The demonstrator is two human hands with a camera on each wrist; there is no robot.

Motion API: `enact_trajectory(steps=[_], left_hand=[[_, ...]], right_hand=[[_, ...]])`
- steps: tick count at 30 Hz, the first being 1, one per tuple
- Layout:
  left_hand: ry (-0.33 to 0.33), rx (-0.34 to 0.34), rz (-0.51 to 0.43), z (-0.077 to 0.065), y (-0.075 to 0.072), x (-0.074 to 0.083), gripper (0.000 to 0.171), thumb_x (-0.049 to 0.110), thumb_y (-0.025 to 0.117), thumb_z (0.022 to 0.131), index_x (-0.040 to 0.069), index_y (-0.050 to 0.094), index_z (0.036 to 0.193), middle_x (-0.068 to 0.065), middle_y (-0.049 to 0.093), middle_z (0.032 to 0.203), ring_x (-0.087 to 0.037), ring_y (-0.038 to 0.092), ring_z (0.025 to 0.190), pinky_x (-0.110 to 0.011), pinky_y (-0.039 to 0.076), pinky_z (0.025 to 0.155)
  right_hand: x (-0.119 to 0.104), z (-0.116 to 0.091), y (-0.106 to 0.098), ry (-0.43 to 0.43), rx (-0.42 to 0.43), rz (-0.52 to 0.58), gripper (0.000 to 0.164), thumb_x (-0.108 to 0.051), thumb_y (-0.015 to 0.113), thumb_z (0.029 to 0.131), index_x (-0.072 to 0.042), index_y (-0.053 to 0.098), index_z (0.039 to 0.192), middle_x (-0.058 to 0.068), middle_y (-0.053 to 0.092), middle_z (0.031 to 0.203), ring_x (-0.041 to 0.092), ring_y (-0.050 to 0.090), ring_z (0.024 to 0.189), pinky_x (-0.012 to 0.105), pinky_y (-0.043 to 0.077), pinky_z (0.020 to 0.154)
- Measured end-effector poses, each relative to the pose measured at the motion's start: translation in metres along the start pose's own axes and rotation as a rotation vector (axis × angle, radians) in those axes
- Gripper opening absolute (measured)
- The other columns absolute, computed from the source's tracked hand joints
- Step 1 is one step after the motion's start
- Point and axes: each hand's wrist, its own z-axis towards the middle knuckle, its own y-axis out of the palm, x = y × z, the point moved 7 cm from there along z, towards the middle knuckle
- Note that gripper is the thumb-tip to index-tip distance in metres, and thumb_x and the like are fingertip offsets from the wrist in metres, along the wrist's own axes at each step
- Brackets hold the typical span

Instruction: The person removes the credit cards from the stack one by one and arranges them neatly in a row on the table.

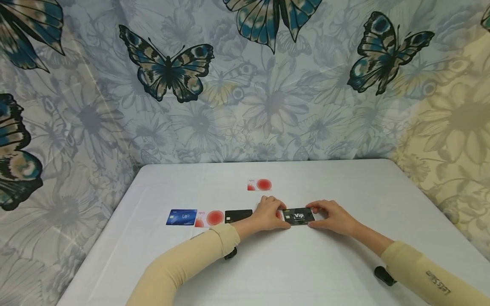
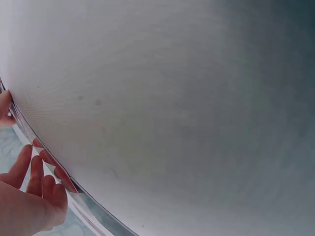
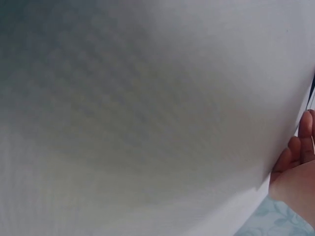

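A black VIP card (image 1: 298,216) lies flat on the white table at the right end of a row. My left hand (image 1: 269,213) holds it at its left end, thumb at the lower corner and index finger at the upper one. At the right end, my right hand (image 1: 332,217) grips the upper and lower corners between finger and thumb. Beneath the left hand, a bit of a red-and-white card (image 1: 279,214) shows; the rest is hidden. In the left wrist view, the left hand (image 2: 37,201) appears beside red card edges. The right hand (image 3: 298,160) shows at the right wrist view's border.
Leftward in the row lie a blue VIP card (image 1: 181,217), a white card with a red circle (image 1: 214,218) and a plain black card (image 1: 237,215) partly behind the left wrist. Another red-circle card (image 1: 263,185) lies farther back. A butterfly-print cloth (image 1: 268,106) hangs behind the table (image 1: 329,272).
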Motion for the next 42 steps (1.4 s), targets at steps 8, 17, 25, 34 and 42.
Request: enact_trajectory(steps=[8,17,25,34,42], left_hand=[[0.003,-0.013,-0.021,-0.0003,-0.0013,-0.0003,0.051,0.041,0.079,0.068,0.015,0.064,0.108,0.002,0.054,0.101,-0.014,0.040,0.095,-0.023,0.035,0.078],[0.025,-0.022,-0.020,0.0000,-0.0037,-0.0007,0.050,0.041,0.078,0.069,0.015,0.064,0.109,0.002,0.054,0.101,-0.014,0.041,0.094,-0.023,0.035,0.078],[0.036,-0.029,-0.019,-0.0014,-0.0046,-0.0002,0.050,0.041,0.077,0.070,0.014,0.063,0.109,0.002,0.054,0.103,-0.014,0.041,0.095,-0.022,0.036,0.079],[0.033,-0.031,-0.024,-0.0009,-0.0047,0.0000,0.048,0.039,0.077,0.070,0.014,0.064,0.109,0.002,0.054,0.104,-0.014,0.042,0.097,-0.024,0.036,0.080],[0.040,-0.052,-0.033,-0.0017,-0.0029,-0.0028,0.049,0.039,0.076,0.072,0.014,0.062,0.111,0.001,0.054,0.106,-0.015,0.042,0.099,-0.025,0.036,0.083]], right_hand=[[-0.0022,0.0001,-0.0004,-0.009,-0.008,0.041,0.050,-0.030,0.079,0.071,-0.008,0.062,0.112,0.000,0.056,0.085,0.020,0.048,0.085,0.032,0.034,0.082],[-0.0012,0.0000,-0.0008,-0.030,0.016,0.023,0.049,-0.030,0.079,0.071,-0.008,0.063,0.111,-0.001,0.056,0.084,0.019,0.048,0.085,0.032,0.033,0.083],[0.0010,-0.0012,0.0004,-0.014,0.029,-0.004,0.049,-0.032,0.080,0.070,-0.009,0.063,0.111,-0.002,0.056,0.084,0.018,0.047,0.085,0.034,0.032,0.082],[0.0030,-0.0028,0.0005,-0.007,0.024,-0.009,0.048,-0.033,0.078,0.072,-0.010,0.062,0.111,-0.002,0.054,0.086,0.019,0.043,0.086,0.034,0.032,0.081],[-0.0027,-0.0031,-0.0006,-0.025,0.014,-0.021,0.050,-0.032,0.079,0.071,-0.008,0.062,0.111,-0.002,0.055,0.086,0.018,0.044,0.085,0.033,0.033,0.081]])
